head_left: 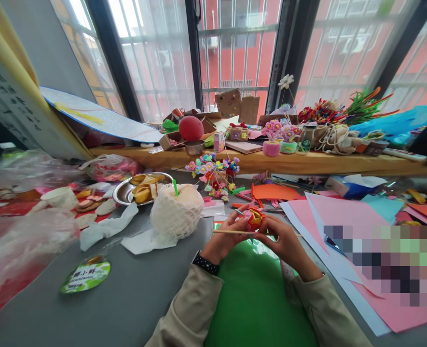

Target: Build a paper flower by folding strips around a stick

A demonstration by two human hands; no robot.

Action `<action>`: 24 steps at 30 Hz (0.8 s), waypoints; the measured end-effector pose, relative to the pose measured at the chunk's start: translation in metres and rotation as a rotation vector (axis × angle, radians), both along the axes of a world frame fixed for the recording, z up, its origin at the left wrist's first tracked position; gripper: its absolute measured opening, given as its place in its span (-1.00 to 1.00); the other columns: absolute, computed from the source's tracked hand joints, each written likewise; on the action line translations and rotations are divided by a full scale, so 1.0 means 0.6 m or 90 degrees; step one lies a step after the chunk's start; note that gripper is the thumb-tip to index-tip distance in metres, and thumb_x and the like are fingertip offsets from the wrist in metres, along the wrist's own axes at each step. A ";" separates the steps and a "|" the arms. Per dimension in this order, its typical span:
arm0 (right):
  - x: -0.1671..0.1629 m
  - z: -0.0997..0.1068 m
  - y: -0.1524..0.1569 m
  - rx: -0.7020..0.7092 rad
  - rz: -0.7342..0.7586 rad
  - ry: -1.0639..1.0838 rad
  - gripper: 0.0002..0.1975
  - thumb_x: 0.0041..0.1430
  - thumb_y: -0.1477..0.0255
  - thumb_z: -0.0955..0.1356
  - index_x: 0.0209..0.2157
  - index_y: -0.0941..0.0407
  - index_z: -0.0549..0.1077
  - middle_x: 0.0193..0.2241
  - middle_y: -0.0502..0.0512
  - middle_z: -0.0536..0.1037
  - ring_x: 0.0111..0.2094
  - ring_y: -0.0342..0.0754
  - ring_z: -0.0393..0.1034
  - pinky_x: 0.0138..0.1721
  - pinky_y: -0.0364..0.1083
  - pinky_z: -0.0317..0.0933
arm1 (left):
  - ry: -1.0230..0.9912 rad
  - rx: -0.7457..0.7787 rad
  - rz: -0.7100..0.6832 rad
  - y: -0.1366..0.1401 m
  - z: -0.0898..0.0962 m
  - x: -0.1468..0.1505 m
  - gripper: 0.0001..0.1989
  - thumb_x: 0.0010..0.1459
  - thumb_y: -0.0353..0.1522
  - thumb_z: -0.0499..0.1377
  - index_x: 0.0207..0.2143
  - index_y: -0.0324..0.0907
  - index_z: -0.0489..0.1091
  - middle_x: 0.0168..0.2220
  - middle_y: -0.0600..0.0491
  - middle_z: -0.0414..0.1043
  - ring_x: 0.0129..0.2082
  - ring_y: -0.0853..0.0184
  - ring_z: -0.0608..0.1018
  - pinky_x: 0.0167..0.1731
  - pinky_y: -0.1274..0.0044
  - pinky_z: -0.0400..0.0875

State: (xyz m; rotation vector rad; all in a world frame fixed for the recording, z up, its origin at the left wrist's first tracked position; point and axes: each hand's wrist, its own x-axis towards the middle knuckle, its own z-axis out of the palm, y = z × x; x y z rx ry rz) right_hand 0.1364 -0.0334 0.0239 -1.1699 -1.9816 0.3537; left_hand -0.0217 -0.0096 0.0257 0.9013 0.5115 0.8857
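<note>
Left grip (223,242) and right grip (284,243) both clamped on the red piece (257,220), one from each side. It's held up off the table (137,294), over the far end of the green sheet (260,294), gold part facing up. Stick (231,232) runs crosswise just below it, from the left palm to past the right fingers; can't tell which fingers carry it. A thin grey tip shows by the left fingers; too small to identify.

Step in hand looks like working the piece with the fingertips. To do it well: brace with the left, make the small moves with the right. Pinch light; the folds look thin and would likely crush. Steady both wrists so the piece doesn't twist between the two sides. Mind the stick: a tilt could poke the folds or let it slide out. Space is tight: orange sheet (275,192) just beyond, flowers (215,174) past the left, pink paper (347,212) to the right. Elbows in.
</note>
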 end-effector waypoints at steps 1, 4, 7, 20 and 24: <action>0.000 0.000 0.000 -0.002 -0.001 0.002 -0.76 0.00 0.30 0.29 -0.60 0.13 0.22 -0.54 0.02 0.31 -0.49 -0.14 0.18 -0.49 -0.18 0.09 | 0.001 0.004 0.006 0.001 -0.001 0.000 -0.55 -0.02 -0.35 0.12 -0.03 -0.09 0.17 -0.16 0.00 0.33 -0.28 0.39 0.43 -0.26 0.53 0.30; 0.000 0.001 -0.002 -0.016 0.004 0.011 -0.78 0.01 0.30 0.28 -0.59 0.13 0.25 -0.49 0.05 0.34 -0.48 -0.13 0.20 -0.48 -0.17 0.11 | 0.003 0.016 0.027 0.003 -0.002 0.001 -0.65 -0.03 -0.34 0.13 -0.13 -0.14 0.27 -0.20 0.01 0.34 -0.29 0.38 0.42 -0.29 0.53 0.32; -0.002 0.002 -0.003 -0.022 0.014 0.020 -0.78 0.01 0.30 0.28 -0.58 0.13 0.27 -0.45 0.07 0.36 -0.48 -0.14 0.20 -0.49 -0.17 0.12 | 0.017 0.002 0.042 0.004 -0.005 0.002 -0.71 -0.04 -0.30 0.13 -0.21 -0.18 0.33 -0.27 0.01 0.35 -0.35 0.40 0.41 -0.33 0.55 0.33; 0.000 -0.012 0.007 -0.036 -0.051 0.021 -0.70 -0.03 0.17 0.28 -0.57 0.13 0.30 -0.58 0.02 0.36 -0.56 -0.15 0.21 -0.53 -0.17 0.11 | 0.009 -0.066 0.087 0.005 -0.004 0.004 -0.67 -0.11 -0.37 0.20 -0.21 -0.18 0.32 -0.39 0.07 0.42 -0.45 0.43 0.45 -0.37 0.58 0.27; 0.000 -0.015 0.009 -0.092 -0.087 0.030 -0.67 -0.09 0.13 0.30 -0.54 0.15 0.32 -0.60 0.03 0.39 -0.58 -0.15 0.22 -0.57 -0.17 0.12 | -0.002 -0.071 0.099 0.003 -0.001 0.007 -0.69 -0.10 -0.39 0.20 -0.22 -0.21 0.33 -0.42 0.06 0.43 -0.49 0.45 0.45 -0.39 0.58 0.27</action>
